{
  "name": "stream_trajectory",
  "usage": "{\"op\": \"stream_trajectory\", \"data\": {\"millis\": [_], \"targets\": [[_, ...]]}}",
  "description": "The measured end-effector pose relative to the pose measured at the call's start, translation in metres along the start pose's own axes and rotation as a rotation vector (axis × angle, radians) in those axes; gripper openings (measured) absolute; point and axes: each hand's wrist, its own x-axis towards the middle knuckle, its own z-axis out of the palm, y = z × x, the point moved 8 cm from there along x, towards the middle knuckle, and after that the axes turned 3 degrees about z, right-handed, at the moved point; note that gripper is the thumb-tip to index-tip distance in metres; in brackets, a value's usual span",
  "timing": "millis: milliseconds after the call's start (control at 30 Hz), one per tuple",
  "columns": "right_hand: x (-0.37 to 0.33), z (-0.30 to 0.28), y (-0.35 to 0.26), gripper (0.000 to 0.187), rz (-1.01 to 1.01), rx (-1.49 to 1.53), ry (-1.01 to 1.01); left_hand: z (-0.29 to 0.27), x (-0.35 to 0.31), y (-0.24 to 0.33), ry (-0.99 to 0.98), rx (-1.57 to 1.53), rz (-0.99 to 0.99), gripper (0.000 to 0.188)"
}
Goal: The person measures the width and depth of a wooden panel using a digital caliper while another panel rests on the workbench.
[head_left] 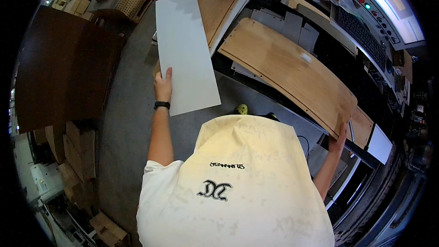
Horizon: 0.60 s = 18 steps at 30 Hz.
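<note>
My left hand [163,86], with a black band on its wrist, grips the left edge of a long white panel [187,52]. The thumb lies on the panel's face, and its fingers go out of sight behind it. At the right, my right hand [337,142] is closed on the near right end of a brown wooden board [288,71]. Small holes run along that board's edge, and a small white piece [306,58] lies on its face. Behind the white panel's upper part lies another wooden board [221,7] with a pale edge.
A large dark brown sheet [66,66] stands on the left, with cardboard stacks [80,151] below it. A lit control screen [395,2] and a keyboard [359,29] are at the far right. Grey offcuts [292,26] lie behind the wooden board; grey floor [125,110] shows between.
</note>
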Motion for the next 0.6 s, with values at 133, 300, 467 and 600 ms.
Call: {"op": "stream_trajectory", "data": {"millis": [133, 300, 467, 600], "targets": [[0.008, -0.027, 0.009, 0.053, -0.016, 0.071, -0.012, -0.003, -0.015, 0.016, 0.113, 0.085, -0.001, 0.056], [0.008, -0.01, 0.009, 0.05, -0.01, 0.055, 0.042, -0.008, -0.016, 0.01, 0.141, 0.226, 0.07, 0.053], [0.04, -0.021, 0.025, 0.059, 0.001, -0.078, -0.01, -0.003, -0.018, 0.011, 0.082, 0.285, 0.019, 0.05], [0.044, -0.014, 0.02, 0.057, 0.031, -0.147, -0.009, -0.006, -0.017, 0.012, -0.004, 0.312, -0.078, 0.052]]}}
